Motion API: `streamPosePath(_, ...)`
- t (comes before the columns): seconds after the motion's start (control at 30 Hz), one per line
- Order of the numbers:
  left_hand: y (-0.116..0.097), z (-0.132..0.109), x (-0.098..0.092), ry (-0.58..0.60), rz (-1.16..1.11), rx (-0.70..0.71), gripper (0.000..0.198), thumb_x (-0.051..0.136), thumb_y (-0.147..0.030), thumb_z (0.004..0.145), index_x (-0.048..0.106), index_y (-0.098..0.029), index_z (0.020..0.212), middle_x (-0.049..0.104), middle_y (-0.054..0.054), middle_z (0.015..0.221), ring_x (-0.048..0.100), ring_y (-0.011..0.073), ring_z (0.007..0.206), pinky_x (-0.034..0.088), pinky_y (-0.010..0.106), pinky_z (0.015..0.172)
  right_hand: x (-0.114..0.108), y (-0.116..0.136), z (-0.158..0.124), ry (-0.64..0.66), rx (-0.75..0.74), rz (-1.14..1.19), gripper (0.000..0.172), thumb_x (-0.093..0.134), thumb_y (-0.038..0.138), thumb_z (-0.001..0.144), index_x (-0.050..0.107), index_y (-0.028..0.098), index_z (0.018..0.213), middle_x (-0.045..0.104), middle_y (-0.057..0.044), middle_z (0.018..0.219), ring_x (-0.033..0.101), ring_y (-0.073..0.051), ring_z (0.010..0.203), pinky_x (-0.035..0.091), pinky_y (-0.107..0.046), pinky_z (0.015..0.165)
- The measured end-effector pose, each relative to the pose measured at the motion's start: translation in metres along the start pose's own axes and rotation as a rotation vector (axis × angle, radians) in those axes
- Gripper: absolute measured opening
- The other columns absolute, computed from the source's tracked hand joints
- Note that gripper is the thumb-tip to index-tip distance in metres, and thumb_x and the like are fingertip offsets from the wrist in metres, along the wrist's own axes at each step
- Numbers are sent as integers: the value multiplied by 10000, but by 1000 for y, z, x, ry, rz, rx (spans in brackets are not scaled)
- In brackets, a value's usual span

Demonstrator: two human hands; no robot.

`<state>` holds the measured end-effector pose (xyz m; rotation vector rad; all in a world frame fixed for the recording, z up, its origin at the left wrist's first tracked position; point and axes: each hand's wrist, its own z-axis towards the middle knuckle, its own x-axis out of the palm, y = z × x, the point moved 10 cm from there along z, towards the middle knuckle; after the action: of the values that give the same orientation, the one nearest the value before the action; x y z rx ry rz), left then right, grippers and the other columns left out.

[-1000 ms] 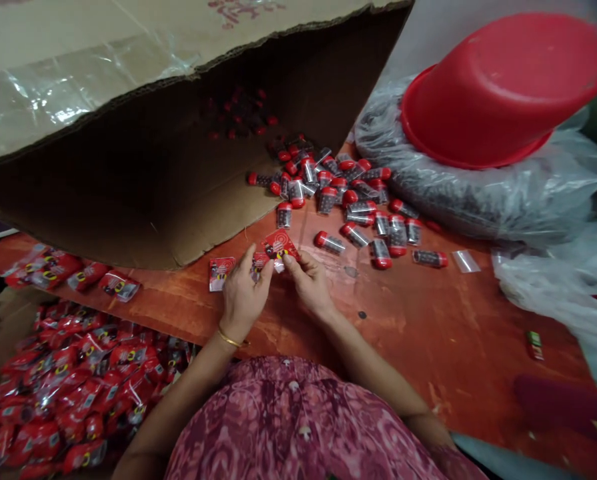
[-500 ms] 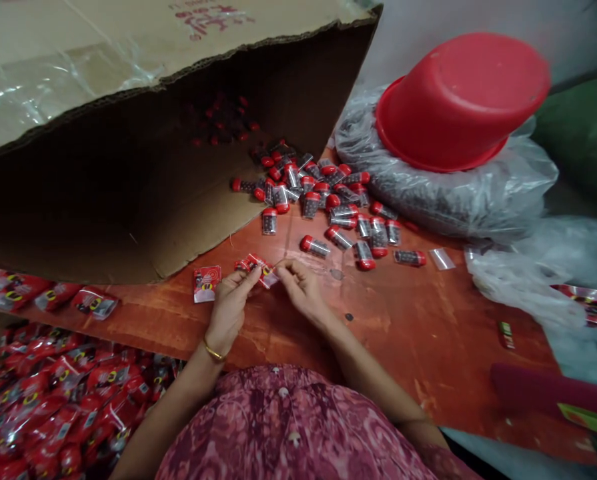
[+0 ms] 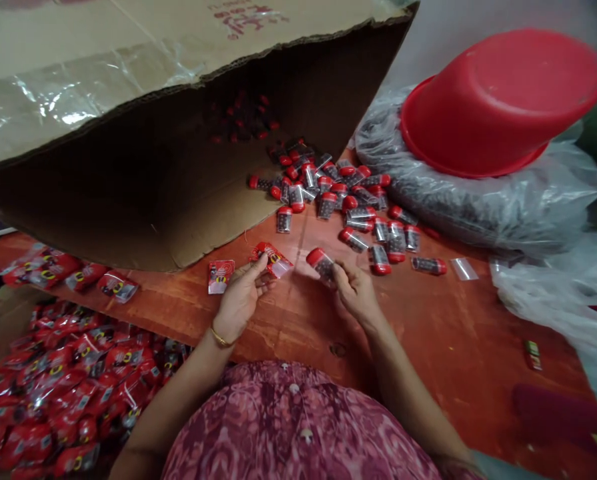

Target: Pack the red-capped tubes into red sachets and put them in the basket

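My left hand pinches a small red printed packet with a clear end, held just above the table. In my right hand is a small clear container with a red cap; its dark, dotted body shows and the cap points left toward the packet. A gap separates the container from the packet. Beside my left hand a stack of red printed packets lies flat. Beyond my right hand lies a loose pile of similar red-capped containers.
A large cardboard box opens toward me, more containers inside. Filled red packets heap at the lower left. At the right, a red tub rests upside down on a stuffed plastic bag. A green lighter-like item lies on the red table.
My right hand has left the packet, moved right and taken up a red-capped container. My left hand still keeps the packet. The whole view has shifted slightly.
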<state>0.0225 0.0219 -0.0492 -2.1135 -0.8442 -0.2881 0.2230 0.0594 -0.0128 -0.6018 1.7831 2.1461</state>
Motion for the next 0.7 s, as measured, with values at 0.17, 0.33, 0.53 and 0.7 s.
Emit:
streamPosePath(0.17, 1, -1, 1, 21, 66, 25, 271, 812, -336, 575, 635, -153, 670, 665, -4, 595, 603, 98, 525, 477, 195, 521, 27, 30, -25, 186, 144, 363, 301, 474, 425, 843, 626, 178, 761, 535, 20, 535, 434, -98, 428, 352, -219, 416)
streamPosePath(0.33, 1, -4, 5, 62, 151, 78, 331, 815, -402, 542, 658, -141, 674, 679, 12, 625, 623, 119, 560, 466, 204, 528, 37, 36, -23, 227, 166, 404, 295, 501, 433, 808, 615, 182, 702, 506, 26, 518, 405, -89, 430, 337, -213, 417)
streamPosePath(0.53, 3, -6, 8, 99, 161, 75, 394, 817, -442, 512, 647, -135, 690, 664, 5, 610, 612, 116, 550, 472, 214, 550, 43, 28, -24, 212, 184, 396, 305, 502, 435, 809, 618, 177, 694, 524, 17, 550, 427, -93, 463, 348, -212, 439)
streamPosePath(0.7, 2, -6, 14, 113, 116, 121, 420, 824, -456, 479, 628, -145, 682, 641, -19, 587, 567, 90, 515, 440, 202, 536, 45, 23, -26, 136, 186, 429, 327, 473, 458, 835, 639, 180, 791, 548, 10, 591, 459, -105, 491, 382, -222, 455)
